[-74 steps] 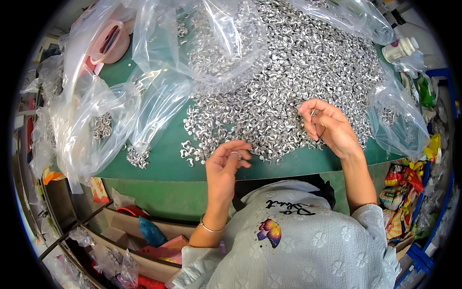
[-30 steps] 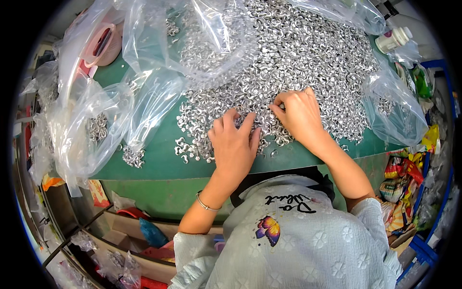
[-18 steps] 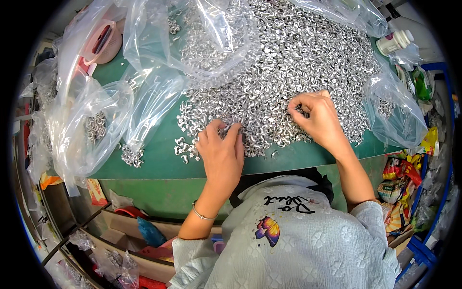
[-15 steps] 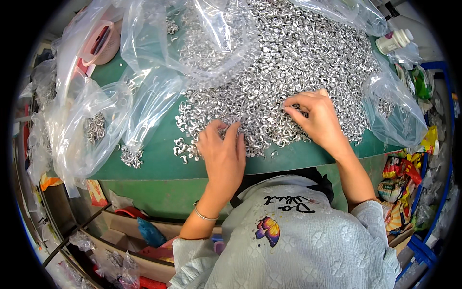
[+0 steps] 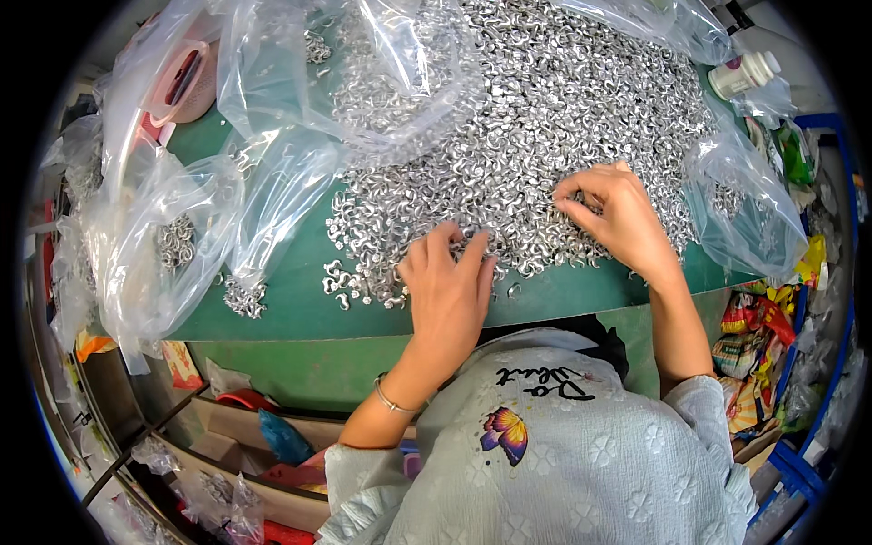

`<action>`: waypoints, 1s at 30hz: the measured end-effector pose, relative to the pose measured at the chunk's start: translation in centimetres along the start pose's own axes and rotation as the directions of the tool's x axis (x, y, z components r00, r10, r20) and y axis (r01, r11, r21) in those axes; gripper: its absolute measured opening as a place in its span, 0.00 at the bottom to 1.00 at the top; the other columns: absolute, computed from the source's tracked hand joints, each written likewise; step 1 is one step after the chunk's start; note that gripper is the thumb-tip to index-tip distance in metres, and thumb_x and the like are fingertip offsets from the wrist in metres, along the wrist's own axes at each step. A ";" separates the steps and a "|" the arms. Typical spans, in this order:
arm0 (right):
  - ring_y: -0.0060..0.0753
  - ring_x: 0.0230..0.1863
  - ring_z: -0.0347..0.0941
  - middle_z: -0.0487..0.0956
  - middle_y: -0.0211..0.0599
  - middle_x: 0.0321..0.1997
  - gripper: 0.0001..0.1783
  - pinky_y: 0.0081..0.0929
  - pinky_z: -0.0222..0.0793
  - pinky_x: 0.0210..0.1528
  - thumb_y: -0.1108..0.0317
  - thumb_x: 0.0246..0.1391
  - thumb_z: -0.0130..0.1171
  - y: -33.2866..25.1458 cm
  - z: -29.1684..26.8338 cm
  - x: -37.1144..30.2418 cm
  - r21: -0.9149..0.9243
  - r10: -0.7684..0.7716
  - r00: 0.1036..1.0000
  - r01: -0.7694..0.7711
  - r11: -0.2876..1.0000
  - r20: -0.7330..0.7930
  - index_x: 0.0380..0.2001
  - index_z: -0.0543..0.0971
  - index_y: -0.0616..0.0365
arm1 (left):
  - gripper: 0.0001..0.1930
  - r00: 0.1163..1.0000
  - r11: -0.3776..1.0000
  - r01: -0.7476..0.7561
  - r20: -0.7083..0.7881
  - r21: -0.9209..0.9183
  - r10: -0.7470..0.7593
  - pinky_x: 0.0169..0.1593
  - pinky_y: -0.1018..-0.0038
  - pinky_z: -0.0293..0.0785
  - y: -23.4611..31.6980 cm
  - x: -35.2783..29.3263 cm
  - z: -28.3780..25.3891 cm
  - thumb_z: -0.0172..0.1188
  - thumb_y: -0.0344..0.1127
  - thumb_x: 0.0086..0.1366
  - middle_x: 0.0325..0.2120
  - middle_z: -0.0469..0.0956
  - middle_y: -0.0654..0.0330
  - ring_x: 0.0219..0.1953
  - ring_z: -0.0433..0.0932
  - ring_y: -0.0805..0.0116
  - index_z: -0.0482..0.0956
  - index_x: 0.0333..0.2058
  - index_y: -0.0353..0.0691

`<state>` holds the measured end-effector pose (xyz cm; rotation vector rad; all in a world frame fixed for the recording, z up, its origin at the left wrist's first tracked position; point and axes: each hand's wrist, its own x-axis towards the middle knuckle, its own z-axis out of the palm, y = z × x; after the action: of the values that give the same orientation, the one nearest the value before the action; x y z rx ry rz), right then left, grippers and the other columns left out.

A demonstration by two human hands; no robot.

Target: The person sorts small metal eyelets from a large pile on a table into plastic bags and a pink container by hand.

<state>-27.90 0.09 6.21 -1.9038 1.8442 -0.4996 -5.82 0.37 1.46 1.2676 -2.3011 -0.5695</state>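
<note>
A wide heap of small, curved, shiny silver metal pieces (image 5: 590,100) covers much of the green tabletop (image 5: 581,289). At the near edge of this heap rests my left hand (image 5: 447,291), its fingers apart and their tips down among the pieces. My right hand (image 5: 622,218) is over the right part of the heap, thumb and forefinger drawn together in a pinch. Whatever might be between those fingertips is too small to make out.
Clear plastic bags (image 5: 282,200) lie left of the heap, some with metal pieces inside; another bag (image 5: 749,213) sits at the right. A pink basket (image 5: 198,95) stands far left, a white bottle (image 5: 745,75) far right. Below the table are shelves (image 5: 218,436).
Both hands have shifted to the right, the left one further along the heap's near edge. My right hand keeps its pinched shape.
</note>
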 end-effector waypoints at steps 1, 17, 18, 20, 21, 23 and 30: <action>0.37 0.29 0.71 0.78 0.37 0.26 0.07 0.31 0.58 0.41 0.71 0.45 0.62 0.3 0.7 0.1 -0.036 -0.061 0.998 0.061 0.998 -0.022 0.30 0.80 0.56 | 0.18 1.000 1.000 -0.013 -0.014 0.002 0.013 0.46 0.63 0.57 0.3 0.6 0.4 0.62 0.33 0.55 0.41 0.65 0.57 0.43 0.63 0.57 0.76 0.46 0.48; 0.34 0.30 0.68 0.75 0.33 0.24 0.14 0.31 0.56 0.40 0.67 0.45 0.63 -0.8 1.0 -1.5 -0.141 -0.169 0.985 0.173 0.975 0.034 0.39 0.79 0.53 | 0.16 1.000 0.994 -0.018 -0.001 0.105 0.018 0.47 0.62 0.57 -0.4 -0.1 0.5 0.62 0.33 0.54 0.41 0.65 0.57 0.43 0.64 0.57 0.77 0.44 0.51; 0.34 0.30 0.67 0.73 0.33 0.23 0.15 0.31 0.56 0.40 0.66 0.45 0.63 -1.3 1.3 -1.4 -0.150 -0.177 0.984 0.178 0.973 0.023 0.40 0.79 0.52 | 0.16 1.000 0.994 -0.003 -0.013 0.110 0.004 0.47 0.62 0.56 -0.3 -0.2 0.4 0.62 0.33 0.54 0.41 0.65 0.57 0.43 0.63 0.57 0.78 0.44 0.51; 0.34 0.30 0.66 0.71 0.32 0.21 0.17 0.31 0.55 0.39 0.65 0.45 0.63 -1.3 2.3 -1.8 -0.191 -0.210 0.973 0.224 0.956 0.093 0.41 0.78 0.51 | 0.16 1.000 0.992 0.018 -0.022 0.121 -0.016 0.47 0.63 0.56 -0.5 -0.2 0.0 0.62 0.32 0.54 0.40 0.65 0.57 0.43 0.63 0.57 0.78 0.43 0.52; 0.34 0.30 0.65 0.69 0.31 0.21 0.18 0.31 0.55 0.39 0.64 0.45 0.63 -1.3 2.7 -2.1 -0.210 -0.225 0.966 0.248 0.946 0.128 0.42 0.78 0.50 | 0.16 0.999 0.992 0.014 -0.032 0.122 -0.010 0.47 0.63 0.56 -0.8 -0.2 0.0 0.61 0.31 0.54 0.40 0.65 0.57 0.43 0.63 0.57 0.78 0.43 0.52; 0.33 0.29 0.64 0.66 0.31 0.20 0.17 0.31 0.55 0.39 0.64 0.44 0.62 -1.2 2.6 -2.7 -0.252 -0.242 0.964 0.262 0.932 0.106 0.41 0.78 0.49 | 0.16 0.999 0.992 0.011 -0.053 0.128 -0.004 0.47 0.63 0.56 -1.2 -0.3 0.0 0.61 0.30 0.54 0.40 0.65 0.56 0.42 0.63 0.57 0.78 0.43 0.52; 0.32 0.28 0.63 0.66 0.30 0.19 0.12 0.32 0.55 0.38 0.69 0.44 0.61 -0.3 1.5 -4.5 -0.367 -0.234 0.972 0.230 0.901 0.034 0.36 0.79 0.50 | 0.16 0.994 0.992 0.057 -0.102 0.110 -0.046 0.45 0.65 0.56 -1.4 -0.4 -0.6 0.59 0.26 0.54 0.39 0.65 0.57 0.40 0.63 0.58 0.77 0.43 0.51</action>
<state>-27.07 4.66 5.35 -2.3934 1.8259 -0.2447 -4.34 -0.09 1.11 1.3794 -2.2507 -0.3889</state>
